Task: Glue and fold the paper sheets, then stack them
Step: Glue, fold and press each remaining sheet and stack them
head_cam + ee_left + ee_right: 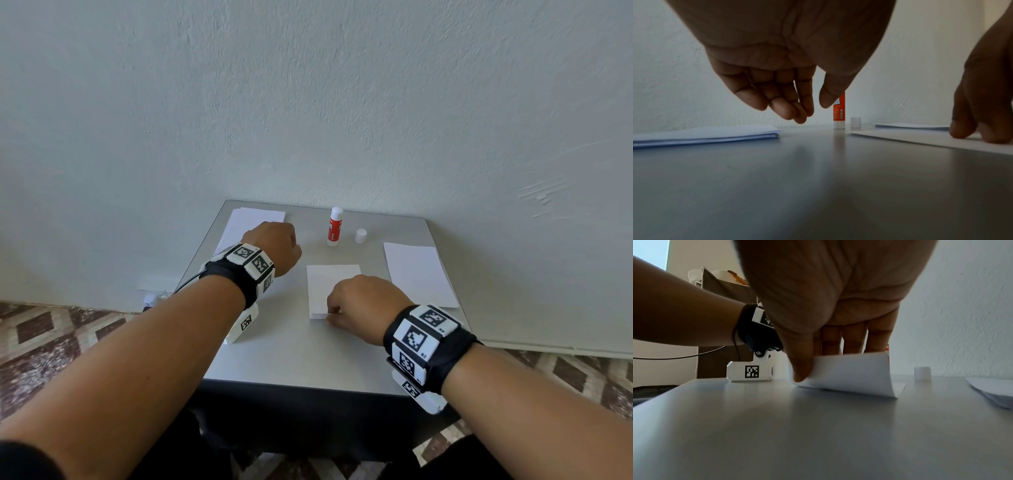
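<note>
We see the right hand (363,303) pinching the folded sheet (325,287) at mid-counter (308,356) (thumb under its near edge); the left hand (274,245) hovers, its grip relaxed and empty

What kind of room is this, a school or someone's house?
Probably a room in a home, though I can't be sure. A small grey table stands against a plain painted wall, the floor has patterned tiles, and a brown paper bag sits off to one side.

Likely a home room, patterned tile floor (51,329), textured plaster wall (308,102) (scuffed), small grey table (308,359)
</note>
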